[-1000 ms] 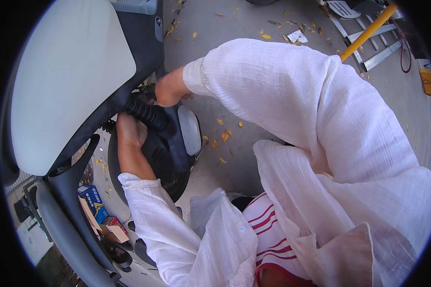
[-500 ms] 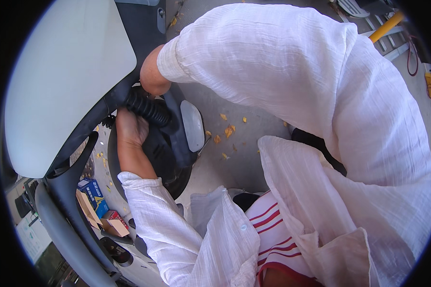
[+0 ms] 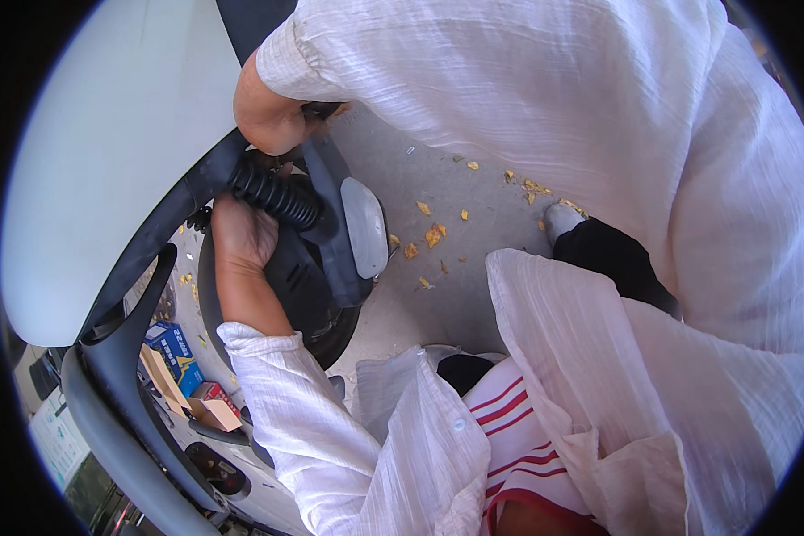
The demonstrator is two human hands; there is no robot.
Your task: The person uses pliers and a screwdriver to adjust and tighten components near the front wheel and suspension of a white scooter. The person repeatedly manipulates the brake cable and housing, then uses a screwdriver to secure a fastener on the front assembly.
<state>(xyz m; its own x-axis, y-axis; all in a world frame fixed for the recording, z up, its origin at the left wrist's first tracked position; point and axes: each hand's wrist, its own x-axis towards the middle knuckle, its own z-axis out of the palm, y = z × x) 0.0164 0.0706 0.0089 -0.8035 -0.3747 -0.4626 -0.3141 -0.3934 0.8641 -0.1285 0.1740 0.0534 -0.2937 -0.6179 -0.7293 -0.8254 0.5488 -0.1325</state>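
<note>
A black coil-spring shock absorber [image 3: 277, 198] slants beneath the edge of a scooter's pale seat [image 3: 125, 161]. My left hand [image 3: 244, 234] reaches up against the spring's lower left side, its fingers hidden behind the coils. Bent down at the wrist, my right hand [image 3: 272, 121] is at the shock's upper end, and its fingers are mostly out of sight. Something small and dark [image 3: 320, 109] shows beside that wrist; I cannot make out what it is. Below the shock is the black wheel [image 3: 330, 344], partly covered by dark plastic.
A grey-white oblong panel [image 3: 364, 228] sits on the dark frame right of the shock. Yellow leaves [image 3: 434, 235] lie on the concrete floor. At lower left are a blue box [image 3: 177, 353] and an open cardboard box [image 3: 214, 413], beside the scooter's grey curved rail [image 3: 121, 438].
My right hand and sleeve have shifted up and slightly left, and the dark thing beside the wrist has come into view. My left hand has stayed nearly in place at the spring.
</note>
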